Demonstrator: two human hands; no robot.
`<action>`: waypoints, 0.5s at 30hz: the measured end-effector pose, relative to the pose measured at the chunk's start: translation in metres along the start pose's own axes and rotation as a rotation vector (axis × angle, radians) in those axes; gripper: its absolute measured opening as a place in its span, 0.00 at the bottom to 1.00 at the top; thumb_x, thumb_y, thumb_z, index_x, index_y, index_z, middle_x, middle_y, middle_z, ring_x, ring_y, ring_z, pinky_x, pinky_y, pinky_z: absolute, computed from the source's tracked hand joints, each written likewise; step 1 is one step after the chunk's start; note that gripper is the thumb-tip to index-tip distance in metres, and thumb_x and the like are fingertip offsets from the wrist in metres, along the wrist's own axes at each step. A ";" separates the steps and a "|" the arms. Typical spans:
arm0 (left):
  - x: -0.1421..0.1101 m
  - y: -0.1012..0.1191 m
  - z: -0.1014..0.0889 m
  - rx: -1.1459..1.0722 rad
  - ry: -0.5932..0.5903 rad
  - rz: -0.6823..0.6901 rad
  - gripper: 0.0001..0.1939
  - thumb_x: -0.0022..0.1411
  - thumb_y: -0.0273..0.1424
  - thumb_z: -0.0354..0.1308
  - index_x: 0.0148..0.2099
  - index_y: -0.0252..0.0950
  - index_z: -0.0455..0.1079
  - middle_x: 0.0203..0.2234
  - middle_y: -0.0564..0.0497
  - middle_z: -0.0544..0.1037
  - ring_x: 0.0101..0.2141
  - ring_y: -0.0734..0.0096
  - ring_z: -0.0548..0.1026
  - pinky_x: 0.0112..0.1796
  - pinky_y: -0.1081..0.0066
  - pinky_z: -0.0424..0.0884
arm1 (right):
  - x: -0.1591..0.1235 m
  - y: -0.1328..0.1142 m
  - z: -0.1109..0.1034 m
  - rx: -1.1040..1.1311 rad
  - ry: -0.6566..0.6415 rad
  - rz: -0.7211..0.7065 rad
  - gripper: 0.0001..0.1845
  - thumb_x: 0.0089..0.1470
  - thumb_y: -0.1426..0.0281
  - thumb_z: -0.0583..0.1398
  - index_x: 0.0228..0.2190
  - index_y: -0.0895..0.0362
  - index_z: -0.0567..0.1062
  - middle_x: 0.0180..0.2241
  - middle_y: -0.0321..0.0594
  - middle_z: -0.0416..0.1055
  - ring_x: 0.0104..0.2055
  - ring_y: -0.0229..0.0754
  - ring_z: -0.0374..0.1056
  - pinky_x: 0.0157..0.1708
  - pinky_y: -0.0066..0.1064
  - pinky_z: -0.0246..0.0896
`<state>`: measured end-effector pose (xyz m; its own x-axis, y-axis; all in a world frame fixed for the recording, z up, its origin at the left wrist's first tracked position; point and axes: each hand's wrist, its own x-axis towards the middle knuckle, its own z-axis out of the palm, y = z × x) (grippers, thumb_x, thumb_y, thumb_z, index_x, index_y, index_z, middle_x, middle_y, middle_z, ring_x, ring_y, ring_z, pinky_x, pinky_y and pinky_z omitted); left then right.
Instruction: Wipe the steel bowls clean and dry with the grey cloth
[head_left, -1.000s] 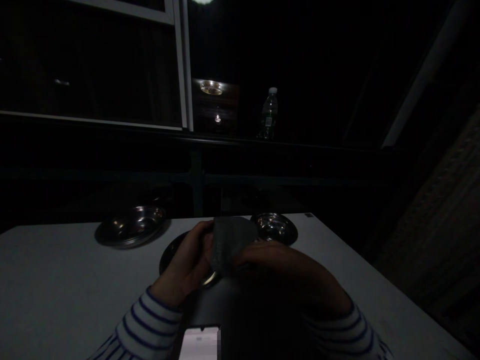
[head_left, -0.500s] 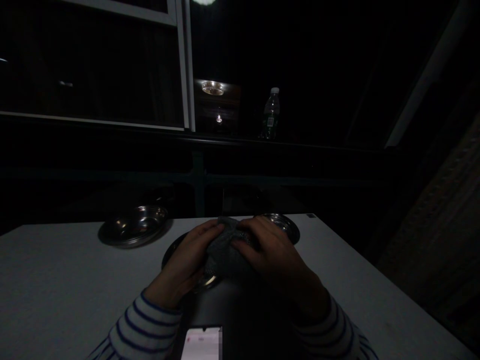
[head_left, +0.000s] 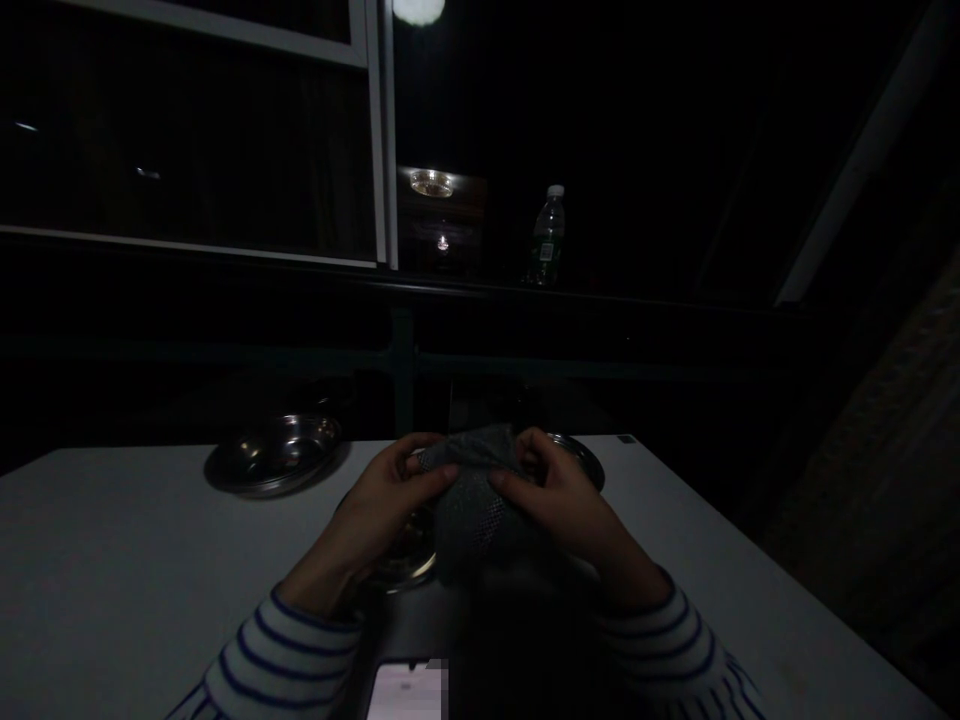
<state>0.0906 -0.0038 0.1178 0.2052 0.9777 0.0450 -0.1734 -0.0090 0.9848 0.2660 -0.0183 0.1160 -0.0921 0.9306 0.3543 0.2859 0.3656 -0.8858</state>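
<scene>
A dark grey cloth (head_left: pixel 472 515) with a patterned patch hangs between my two hands above the table. My left hand (head_left: pixel 390 500) is closed on its upper left part, thumb in front. On the upper right part my right hand (head_left: pixel 555 490) pinches the fabric the same way. The cloth's top edge is folded between the thumbs. Behind my left hand and the cloth sits a metal bowl (head_left: pixel 415 575), mostly hidden, with its front rim showing.
A wide metal bowl (head_left: pixel 274 455) stands at the table's back left, and a metal dish (head_left: pixel 585 460) at the back right, partly covered by my right hand. A lit phone (head_left: pixel 405 690) lies at the near edge of the white table (head_left: pixel 112 570). A plastic bottle (head_left: pixel 547 240) stands on the sill.
The cloth, bunched up before, now hangs more spread out. My hands have moved slightly apart along its top edge, and more of the middle bowl's rim shows. The view has shifted slightly.
</scene>
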 end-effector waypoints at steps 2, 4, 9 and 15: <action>0.000 0.000 -0.001 -0.030 -0.029 0.007 0.20 0.46 0.30 0.65 0.43 0.34 0.68 0.30 0.51 0.78 0.29 0.73 0.74 0.32 0.75 0.67 | 0.000 0.002 0.000 0.098 -0.036 0.024 0.13 0.44 0.65 0.61 0.28 0.55 0.61 0.28 0.31 0.65 0.30 0.35 0.63 0.28 0.26 0.57; 0.000 0.000 0.000 -0.036 -0.055 0.005 0.19 0.46 0.31 0.64 0.43 0.34 0.69 0.31 0.50 0.78 0.30 0.71 0.75 0.31 0.74 0.67 | 0.001 0.005 0.000 0.109 -0.056 0.029 0.13 0.45 0.65 0.61 0.30 0.55 0.62 0.29 0.32 0.67 0.32 0.36 0.65 0.30 0.27 0.59; 0.003 -0.005 0.005 0.068 0.192 0.060 0.15 0.47 0.32 0.63 0.39 0.32 0.70 0.29 0.49 0.78 0.27 0.72 0.74 0.27 0.76 0.66 | 0.000 0.009 0.003 -0.297 0.172 -0.198 0.26 0.50 0.66 0.58 0.50 0.54 0.59 0.50 0.44 0.63 0.51 0.45 0.60 0.48 0.40 0.57; -0.001 -0.007 0.015 -0.151 0.172 -0.018 0.13 0.51 0.35 0.61 0.38 0.34 0.69 0.29 0.51 0.77 0.29 0.74 0.75 0.32 0.76 0.69 | -0.005 0.009 0.016 -0.349 -0.219 -0.320 0.41 0.48 0.59 0.60 0.59 0.54 0.50 0.59 0.45 0.51 0.60 0.47 0.49 0.57 0.41 0.49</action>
<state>0.1065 -0.0079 0.1133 0.0451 0.9989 -0.0144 -0.3165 0.0280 0.9482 0.2535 -0.0195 0.1010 -0.4135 0.7691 0.4873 0.5086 0.6390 -0.5770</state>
